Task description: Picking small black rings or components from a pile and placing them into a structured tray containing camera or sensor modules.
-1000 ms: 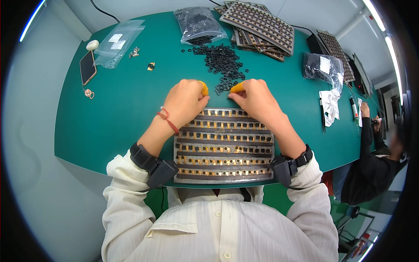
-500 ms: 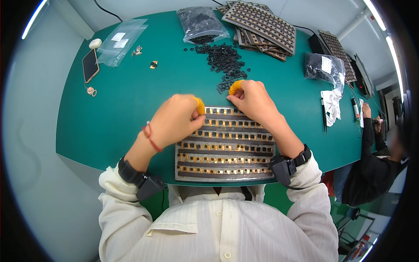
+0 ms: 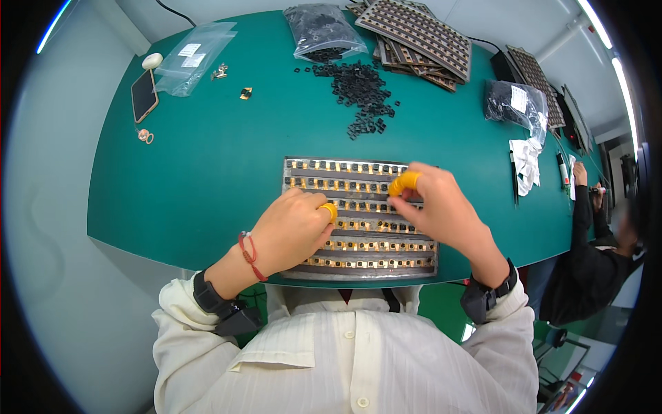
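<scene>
A flat tray [image 3: 369,274] with rows of small gold-coloured parts lies at the near edge of the green table, and small black square pieces sit on the parts. Over its left side is my left hand [image 3: 293,224], closed, a yellow finger cot on a fingertip. My right hand [image 3: 445,207] is above the upper right rows, thumb and finger pinched together, also wearing a yellow cot. Whatever either hand pinches is hidden or too small to name. Beyond the tray spreads a loose pile of small black square pieces [image 3: 362,90].
An open clear bag of black pieces [image 3: 321,31] stands behind the pile, with stacked trays [image 3: 420,41] beside it. A phone [image 3: 144,96] and flat plastic bags [image 3: 196,58] lie far left. At right are another filled bag [image 3: 514,103], tweezers [image 3: 514,179], white tissue [image 3: 526,165] and a co-worker's hand [image 3: 580,174].
My right hand has come back from the pile's near edge to the tray's upper right rows. My left hand has moved nearer to me, from the tray's top left corner down its left side.
</scene>
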`<act>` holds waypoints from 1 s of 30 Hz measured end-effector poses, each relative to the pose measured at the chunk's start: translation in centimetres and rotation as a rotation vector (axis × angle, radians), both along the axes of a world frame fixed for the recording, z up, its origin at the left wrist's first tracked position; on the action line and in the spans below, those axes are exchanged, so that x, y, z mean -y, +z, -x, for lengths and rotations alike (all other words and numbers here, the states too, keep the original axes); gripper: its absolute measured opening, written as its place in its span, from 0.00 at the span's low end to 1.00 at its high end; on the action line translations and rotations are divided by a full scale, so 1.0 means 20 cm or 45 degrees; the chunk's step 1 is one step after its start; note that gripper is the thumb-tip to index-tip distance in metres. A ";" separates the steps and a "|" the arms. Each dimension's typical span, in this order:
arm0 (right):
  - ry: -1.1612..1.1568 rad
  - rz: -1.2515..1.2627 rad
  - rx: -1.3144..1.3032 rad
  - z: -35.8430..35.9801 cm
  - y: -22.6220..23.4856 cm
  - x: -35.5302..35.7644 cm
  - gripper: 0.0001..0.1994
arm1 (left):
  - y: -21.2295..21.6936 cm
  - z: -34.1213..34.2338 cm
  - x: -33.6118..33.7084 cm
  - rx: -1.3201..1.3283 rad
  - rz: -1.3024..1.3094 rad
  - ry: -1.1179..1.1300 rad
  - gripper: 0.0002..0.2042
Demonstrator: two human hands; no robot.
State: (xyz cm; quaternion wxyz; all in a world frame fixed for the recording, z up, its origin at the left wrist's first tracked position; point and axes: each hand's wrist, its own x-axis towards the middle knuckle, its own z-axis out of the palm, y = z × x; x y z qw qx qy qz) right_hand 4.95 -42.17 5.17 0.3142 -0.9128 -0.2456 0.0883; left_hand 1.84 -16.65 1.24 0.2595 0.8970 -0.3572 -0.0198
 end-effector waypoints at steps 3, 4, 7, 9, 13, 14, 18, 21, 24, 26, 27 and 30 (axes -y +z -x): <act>0.032 -0.010 -0.030 0.12 -0.04 0.05 0.06 | 0.00 0.04 0.00 0.032 -0.033 0.030 0.05; 0.016 0.002 -0.024 0.16 -0.05 0.05 0.07 | -0.01 0.06 0.00 0.120 -0.106 0.041 0.06; -0.012 -0.004 0.028 0.24 -0.11 0.06 0.07 | -0.02 0.12 0.03 0.241 -0.180 0.051 0.07; -0.096 0.004 0.057 0.25 -0.13 0.04 0.07 | -0.02 0.16 0.04 0.273 -0.185 0.057 0.08; -0.125 0.029 0.056 0.25 -0.18 0.02 0.08 | 0.01 0.18 0.05 0.130 -0.334 0.040 0.14; -0.127 0.044 0.084 0.25 -0.18 0.01 0.08 | 0.02 0.17 0.04 0.065 -0.326 0.039 0.16; -0.110 0.188 0.285 0.28 -0.17 -0.02 0.10 | 0.07 0.11 0.06 0.038 -0.361 -0.013 0.19; -0.023 0.342 0.217 0.32 -0.13 -0.05 0.15 | 0.11 0.05 0.07 -0.108 -0.419 -0.030 0.20; 0.027 0.417 0.188 0.31 -0.11 -0.09 0.20 | 0.19 -0.10 0.03 -0.384 -0.351 -0.055 0.20; 0.062 0.482 0.077 0.29 -0.09 -0.09 0.21 | 0.15 -0.25 0.00 -0.334 -0.013 0.047 0.16; 0.064 0.481 0.083 0.28 -0.08 -0.09 0.21 | 0.12 -0.32 0.00 -0.327 0.145 0.174 0.16; 0.095 0.427 0.034 0.24 -0.05 -0.08 0.22 | 0.00 -0.49 0.03 -0.202 0.161 0.421 0.17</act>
